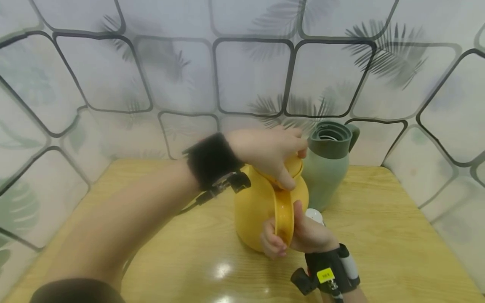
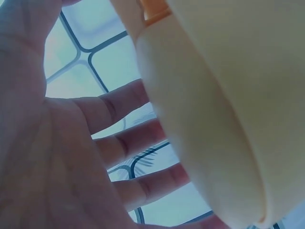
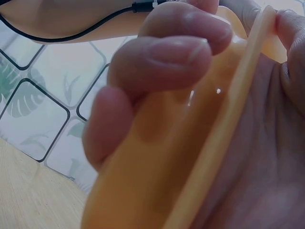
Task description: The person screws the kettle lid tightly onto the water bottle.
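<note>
A yellow thermos jug (image 1: 250, 214) stands on the wooden table, its handle turned to the front. My right hand (image 1: 303, 235) grips the handle (image 1: 284, 214), with fingers curled round it from the right, as the right wrist view also shows. My left hand (image 1: 269, 149) reaches over from the left and holds the jug's round lid (image 1: 294, 165), thumb on the near side and fingers across the far side. In the left wrist view, the spread fingers (image 2: 131, 143) touch the jug's pale-looking surface (image 2: 190, 119). The palm is off it.
Behind and right of the yellow jug stands a green thermos jug (image 1: 326, 176) with its top uncovered. A small white round thing (image 1: 314, 215) shows behind the right hand. The table (image 1: 398, 235) meets a patterned wall covering (image 1: 254, 75) at the back and sides.
</note>
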The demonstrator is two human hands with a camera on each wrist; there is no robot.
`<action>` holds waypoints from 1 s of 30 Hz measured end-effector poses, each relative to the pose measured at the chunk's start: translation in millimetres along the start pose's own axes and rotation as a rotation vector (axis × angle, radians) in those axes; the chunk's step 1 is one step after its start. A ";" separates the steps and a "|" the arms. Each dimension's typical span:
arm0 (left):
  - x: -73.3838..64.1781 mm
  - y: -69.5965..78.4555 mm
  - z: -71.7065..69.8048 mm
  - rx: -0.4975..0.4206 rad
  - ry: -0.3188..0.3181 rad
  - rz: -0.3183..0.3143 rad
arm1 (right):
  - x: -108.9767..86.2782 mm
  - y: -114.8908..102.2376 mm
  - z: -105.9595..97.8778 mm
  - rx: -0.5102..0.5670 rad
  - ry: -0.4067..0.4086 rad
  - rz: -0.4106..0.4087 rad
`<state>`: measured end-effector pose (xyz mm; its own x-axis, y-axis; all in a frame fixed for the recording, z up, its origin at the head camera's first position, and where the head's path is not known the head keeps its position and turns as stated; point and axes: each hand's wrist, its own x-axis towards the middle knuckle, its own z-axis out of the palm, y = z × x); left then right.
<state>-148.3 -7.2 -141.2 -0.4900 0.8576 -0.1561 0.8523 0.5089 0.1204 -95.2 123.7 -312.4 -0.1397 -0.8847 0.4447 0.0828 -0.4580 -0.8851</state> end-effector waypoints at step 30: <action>-42.4 -19.2 41.9 -0.342 0.348 0.020 | 1.6 -0.4 1.0 -0.009 -0.002 -0.028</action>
<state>-136.3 -56.4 -177.9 -0.5556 0.8119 0.1794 0.7821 0.4370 0.4443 -94.5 122.4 -311.2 -0.1399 -0.8716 0.4698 0.0704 -0.4821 -0.8733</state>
